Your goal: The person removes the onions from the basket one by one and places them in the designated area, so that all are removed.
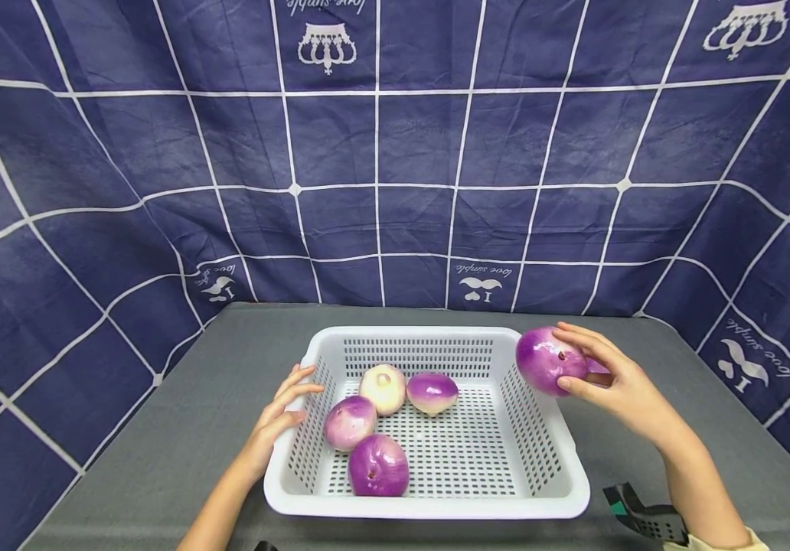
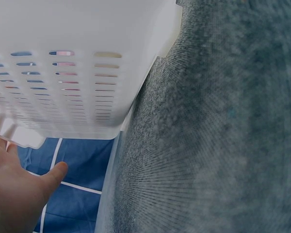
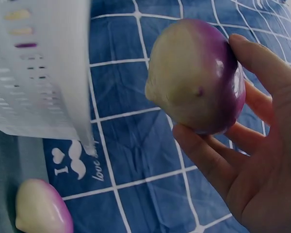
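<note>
My right hand [image 1: 608,375] holds a purple-and-white turnip [image 1: 548,361] between thumb and fingers, raised at the basket's right rim. In the right wrist view, its pale root side [image 3: 177,77] faces left, with fingertips around the purple side. The white plastic basket [image 1: 429,506] contains several turnips: a pale one [image 1: 383,389], two mostly purple ones [image 1: 350,422] [image 1: 378,467], and a two-toned one [image 1: 432,393]. My left hand [image 1: 271,428] rests at the left rim with its fingers extended over it; in the left wrist view, the thumb [image 2: 56,174] stands away from the wall.
Another turnip [image 3: 42,208] lies on the grey table outside the basket's right wall, mostly hidden behind my right hand in the head view. A blue cloth with white lines [image 1: 416,153] hangs behind and at both sides of the grey tabletop [image 1: 161,444].
</note>
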Demonstrator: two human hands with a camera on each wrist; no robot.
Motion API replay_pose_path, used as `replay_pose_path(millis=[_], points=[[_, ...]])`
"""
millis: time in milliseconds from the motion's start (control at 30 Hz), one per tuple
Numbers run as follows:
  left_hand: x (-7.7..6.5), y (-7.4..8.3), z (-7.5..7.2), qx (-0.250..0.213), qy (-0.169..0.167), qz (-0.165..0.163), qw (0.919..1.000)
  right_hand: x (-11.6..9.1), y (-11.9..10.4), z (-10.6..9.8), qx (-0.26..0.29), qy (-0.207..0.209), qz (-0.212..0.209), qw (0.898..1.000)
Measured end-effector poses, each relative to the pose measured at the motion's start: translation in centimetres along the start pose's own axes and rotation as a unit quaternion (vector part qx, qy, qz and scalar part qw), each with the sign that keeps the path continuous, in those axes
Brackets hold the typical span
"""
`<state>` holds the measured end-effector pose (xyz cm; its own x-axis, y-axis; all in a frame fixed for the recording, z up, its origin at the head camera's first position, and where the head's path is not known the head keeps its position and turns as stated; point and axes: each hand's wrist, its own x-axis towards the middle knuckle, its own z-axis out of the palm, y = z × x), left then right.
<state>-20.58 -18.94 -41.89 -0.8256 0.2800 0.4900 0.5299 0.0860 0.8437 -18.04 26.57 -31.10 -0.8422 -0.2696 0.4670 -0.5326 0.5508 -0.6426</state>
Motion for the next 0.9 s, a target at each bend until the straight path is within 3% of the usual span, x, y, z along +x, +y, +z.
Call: replay_pose_path(millis=[300,567,900], points=[[0.1,-0.1,0.0,0.001,0.000,-0.002,1.0000,-0.4,0.6,-1.5,-0.031,0.006,0.020,0.999],[-0.1,0.0,0.0,0.004,0.000,-0.010,0.9999,-0.7,2.7,-3.3,-0.049,0.020,0.035,0.998],[0.0,0.2,0.1,-0.004,0.001,-0.007,1.0000,-1.2,5.8,-4.9,-0.069,0.111,0.078,0.988]])
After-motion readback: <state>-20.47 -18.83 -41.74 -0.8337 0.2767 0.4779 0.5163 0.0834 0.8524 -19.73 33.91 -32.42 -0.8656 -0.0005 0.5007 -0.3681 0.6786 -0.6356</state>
